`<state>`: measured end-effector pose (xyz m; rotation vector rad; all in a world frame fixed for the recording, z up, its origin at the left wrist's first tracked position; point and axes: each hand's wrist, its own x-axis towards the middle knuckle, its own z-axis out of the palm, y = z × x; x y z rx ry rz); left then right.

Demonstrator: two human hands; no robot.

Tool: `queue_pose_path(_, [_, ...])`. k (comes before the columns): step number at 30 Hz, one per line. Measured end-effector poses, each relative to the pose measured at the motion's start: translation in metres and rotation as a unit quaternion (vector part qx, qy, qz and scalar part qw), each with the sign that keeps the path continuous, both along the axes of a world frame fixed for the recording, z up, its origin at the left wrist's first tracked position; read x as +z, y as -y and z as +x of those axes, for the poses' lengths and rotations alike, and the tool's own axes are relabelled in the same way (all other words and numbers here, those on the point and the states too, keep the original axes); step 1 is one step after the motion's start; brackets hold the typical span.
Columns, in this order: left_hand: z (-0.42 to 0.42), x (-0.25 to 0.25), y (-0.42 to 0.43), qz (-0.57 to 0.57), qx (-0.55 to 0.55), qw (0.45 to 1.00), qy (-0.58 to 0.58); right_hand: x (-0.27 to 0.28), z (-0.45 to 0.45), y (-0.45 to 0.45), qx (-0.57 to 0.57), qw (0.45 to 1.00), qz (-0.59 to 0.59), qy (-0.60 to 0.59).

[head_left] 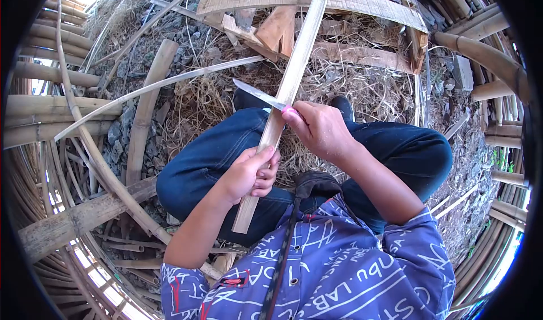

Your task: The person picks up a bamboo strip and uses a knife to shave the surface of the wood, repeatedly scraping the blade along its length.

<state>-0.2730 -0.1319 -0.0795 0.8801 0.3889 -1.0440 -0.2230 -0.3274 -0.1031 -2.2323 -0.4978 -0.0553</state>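
Note:
A long pale bamboo strip (303, 51) runs from my lap up past the top edge of the view. My left hand (253, 174) is wrapped round its lower part, with the strip's cut end sticking out below. In my right hand (319, 129) is a knife (257, 93), its blade lying across the strip and pointing to the left. A bit of pink shows at the knife's handle; the rest of the handle is hidden in my fist. The strip passes between my bent knees.
A wooden crate-like frame (317, 0) of slats stands ahead, under the strip's far part. Bamboo poles (62, 113) line the left, and more poles (506, 150) the right. A thin bamboo strip (164, 84) slants beside my left knee. Shavings and stones cover the ground.

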Motion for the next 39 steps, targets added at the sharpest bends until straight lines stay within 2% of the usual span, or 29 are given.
queue_pose_path(4, [-0.001,0.002,0.0,0.009,-0.019,1.0,-0.004,-0.005,0.008,0.013,0.009,0.997,-0.075,0.0])
queue_pose_path(6, [-0.004,0.005,0.004,0.067,-0.028,0.997,0.025,-0.015,0.017,0.023,0.012,0.993,-0.113,0.02])
queue_pose_path(8, [-0.007,0.003,0.008,0.082,-0.027,0.995,0.047,-0.027,0.025,0.03,0.041,0.979,-0.132,0.148])
queue_pose_path(9, [-0.008,0.002,0.008,0.099,-0.026,0.992,0.071,-0.029,0.031,0.033,0.04,0.976,-0.133,0.169])
queue_pose_path(10, [-0.01,0.002,0.007,0.097,-0.026,0.993,0.069,-0.039,0.041,0.037,-0.035,0.975,-0.111,0.191])
queue_pose_path(12, [-0.015,0.003,0.001,0.071,-0.045,0.996,0.039,-0.032,0.061,0.068,-0.016,0.973,-0.155,0.168])
queue_pose_path(16, [-0.003,0.001,0.003,0.059,-0.029,0.997,0.039,-0.041,0.079,0.071,-0.021,0.965,-0.183,0.184])
queue_pose_path(18, [-0.004,0.003,-0.005,0.043,-0.026,0.999,0.022,-0.082,0.104,0.102,-0.114,0.935,-0.265,0.207])
queue_pose_path(20, [-0.02,0.009,-0.021,0.063,-0.056,0.996,0.007,-0.048,0.128,0.153,-0.326,0.901,-0.285,0.022])
queue_pose_path(21, [-0.024,0.0,-0.028,0.113,-0.059,0.992,0.023,-0.043,0.126,0.161,-0.283,0.913,-0.284,0.077])
queue_pose_path(22, [-0.019,-0.001,-0.026,0.113,-0.054,0.992,0.017,-0.033,0.116,0.156,-0.231,0.922,-0.284,0.127])
queue_pose_path(23, [-0.015,0.0,-0.02,0.102,-0.042,0.994,0.018,-0.025,0.107,0.146,-0.203,0.937,-0.259,0.121])
queue_pose_path(28, [0.001,0.0,-0.001,0.085,-0.032,0.995,0.031,-0.01,0.083,0.089,-0.14,0.974,-0.164,0.068])
queue_pose_path(29, [-0.001,-0.004,-0.004,0.071,-0.037,0.997,0.023,-0.003,0.078,0.077,-0.161,0.978,-0.133,-0.028])
queue_pose_path(32, [-0.004,-0.005,-0.002,0.079,-0.034,0.996,0.021,-0.018,0.075,0.054,-0.111,0.985,-0.135,0.01])
queue_pose_path(33, [-0.005,-0.005,-0.002,0.078,-0.036,0.996,0.02,-0.022,0.076,0.049,-0.113,0.984,-0.135,0.009])
queue_pose_path(36, [-0.004,-0.004,0.002,0.09,-0.031,0.995,0.041,-0.034,0.1,0.056,-0.115,0.974,-0.159,0.113])
queue_pose_path(39, [-0.002,-0.004,0.004,0.1,-0.009,0.992,0.074,-0.027,0.108,0.057,-0.135,0.957,-0.22,0.13])
